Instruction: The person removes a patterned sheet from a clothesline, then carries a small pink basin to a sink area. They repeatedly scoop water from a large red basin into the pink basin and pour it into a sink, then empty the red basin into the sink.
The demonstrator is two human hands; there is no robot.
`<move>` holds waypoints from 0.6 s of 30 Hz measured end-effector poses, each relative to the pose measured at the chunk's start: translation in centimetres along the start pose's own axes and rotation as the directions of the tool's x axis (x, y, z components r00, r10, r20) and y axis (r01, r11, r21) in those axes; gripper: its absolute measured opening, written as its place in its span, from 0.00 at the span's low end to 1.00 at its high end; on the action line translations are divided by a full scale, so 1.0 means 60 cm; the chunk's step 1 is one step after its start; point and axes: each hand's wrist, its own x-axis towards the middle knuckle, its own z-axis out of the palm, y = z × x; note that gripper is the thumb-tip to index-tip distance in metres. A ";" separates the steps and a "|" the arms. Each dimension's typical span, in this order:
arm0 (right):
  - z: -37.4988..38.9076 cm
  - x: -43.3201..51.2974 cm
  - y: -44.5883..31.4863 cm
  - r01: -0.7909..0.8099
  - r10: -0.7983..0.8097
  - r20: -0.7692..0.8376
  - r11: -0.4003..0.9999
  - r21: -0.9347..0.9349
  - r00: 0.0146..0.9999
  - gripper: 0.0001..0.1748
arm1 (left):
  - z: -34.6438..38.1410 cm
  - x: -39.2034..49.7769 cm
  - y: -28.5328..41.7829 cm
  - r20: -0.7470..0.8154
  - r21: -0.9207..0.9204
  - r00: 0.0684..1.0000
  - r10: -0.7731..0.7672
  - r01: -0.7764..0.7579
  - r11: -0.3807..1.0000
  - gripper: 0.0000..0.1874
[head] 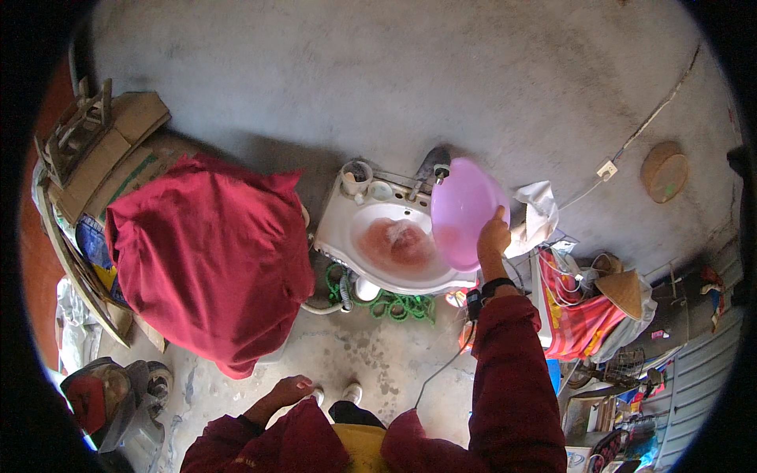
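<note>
My right hand (494, 237) grips the rim of a pink plastic basin (467, 207), which is tipped up on its side at the right part of a white ceramic washbasin (337, 236). Reddish-brown water with some foam (399, 242) lies in the washbasin bowl. A dark faucet (434, 165) stands behind it, its spout close to the pink basin's left rim. My left hand (293, 389) hangs low in front of my body, away from the washbasin, with nothing seen in it; its fingers look loosely bent.
At left, a dark red cloth (213, 266) covers a bulky object, beside flattened cardboard (118, 159). A cup (356, 177) and small dish (379, 190) sit on the washbasin's back ledge. A green coiled hose (402, 306) lies beneath. A white cloth (535, 216) hangs at right.
</note>
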 end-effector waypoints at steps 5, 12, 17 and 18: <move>-0.011 -0.023 0.002 -0.033 0.033 -0.003 0.999 -0.020 0.999 0.16 | -0.011 -0.021 -0.008 -0.027 0.089 0.999 0.034 -0.032 0.996 0.22; 0.024 -0.081 0.129 -0.588 0.597 0.082 0.741 0.325 0.798 0.25 | -0.035 -0.027 -0.025 0.007 0.067 0.998 0.064 -0.065 0.996 0.23; 0.074 -0.245 0.308 -0.653 0.470 0.632 -0.143 0.744 0.617 0.20 | -0.024 0.005 -0.034 0.190 0.150 0.974 0.126 -0.156 0.976 0.24; 0.068 -0.290 0.341 -0.693 0.417 0.775 -0.366 0.622 0.475 0.19 | -0.019 0.013 -0.030 0.238 0.195 0.959 0.151 -0.200 0.960 0.25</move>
